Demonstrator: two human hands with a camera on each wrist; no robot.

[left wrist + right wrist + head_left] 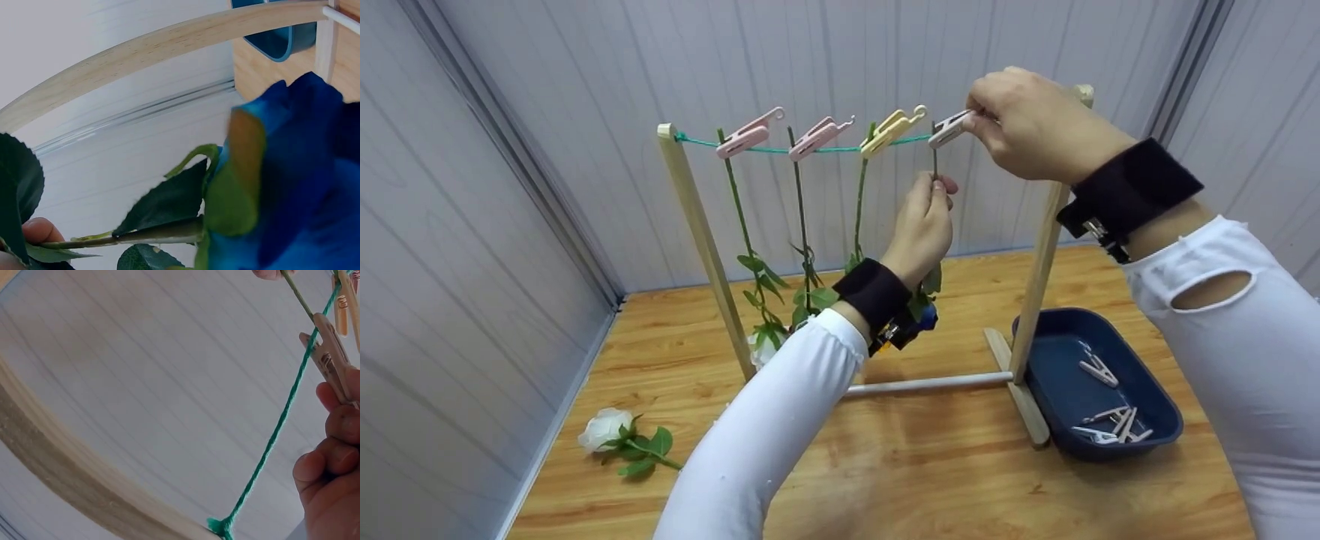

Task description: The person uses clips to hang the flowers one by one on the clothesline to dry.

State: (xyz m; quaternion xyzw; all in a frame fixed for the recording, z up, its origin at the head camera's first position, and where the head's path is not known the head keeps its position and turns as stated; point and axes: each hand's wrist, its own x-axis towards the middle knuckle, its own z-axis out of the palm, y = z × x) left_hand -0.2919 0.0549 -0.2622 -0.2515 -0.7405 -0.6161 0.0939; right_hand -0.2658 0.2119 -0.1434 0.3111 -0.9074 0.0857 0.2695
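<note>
My left hand point(924, 229) pinches the stem of a blue rose point(292, 180) just below the green cord point(281, 416). The rose hangs head down, its bloom mostly behind my left wrist in the head view. With my right hand point(1039, 124) I pinch the handle end of a pale clothespin point(949, 129). Its nose sits over the cord at the top of the stem. To the left, two pink clothespins point(744, 141) and a yellow clothespin point(891, 133) hold other upside-down flower stems on the cord.
The cord runs between two wooden posts point(690, 225) joined low down by a white bar point(937, 383). A navy basin point(1174, 420) with several clothespins stands on the right. One white rose point(606, 430) lies on the wooden table point(885, 480) at left.
</note>
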